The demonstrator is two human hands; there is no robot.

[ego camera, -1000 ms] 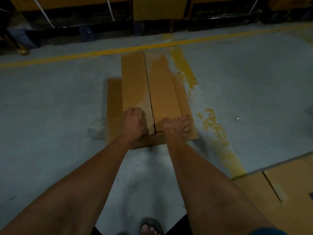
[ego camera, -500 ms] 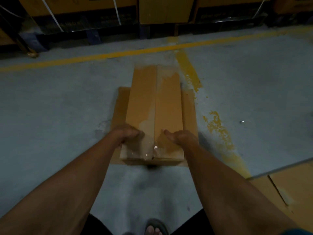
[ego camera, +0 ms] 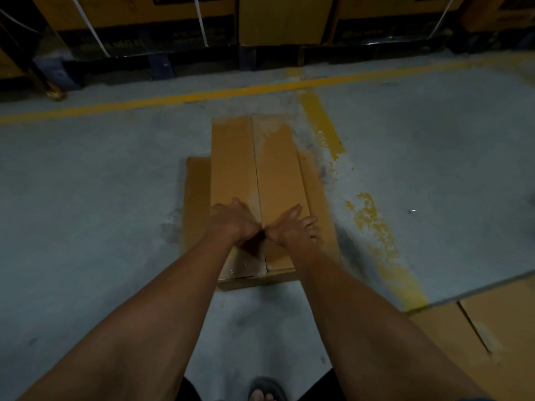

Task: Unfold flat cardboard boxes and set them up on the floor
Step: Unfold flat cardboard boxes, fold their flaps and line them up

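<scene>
**Two hands press the flaps of one box shut**

Two hands rest on the top of a single set-up cardboard box (ego camera: 260, 198) standing on the grey floor (ego camera: 101, 212), just this side of the yellow line (ego camera: 173, 98). The left hand (ego camera: 231, 221) lies palm down on the left flap (ego camera: 231, 163), fingers spread and fairly flat. The right hand (ego camera: 292, 227) lies on the right flap (ego camera: 279, 169), fingers spread wide. Neither grips anything; the wrists nearly touch over the centre seam.

What could go wrong, as a judgement: the two flaps look unsealed along the seam, so once the pressure comes off they may spring up. Pushing hard near the close end could also buckle the flaps inward, since nothing visible supports them from below. The box sits on a flat sheet of cardboard (ego camera: 197, 198), so a sideways shove might slide it.

Counted: one set-up box, two top flaps, one flat sheet beneath it, one more flat cardboard piece (ego camera: 492, 328) at lower right, two hands, and one sandalled foot (ego camera: 265, 392) at the bottom edge. Strapped cartons (ego camera: 283, 18) stand along the far wall; their number is unclear.
</scene>
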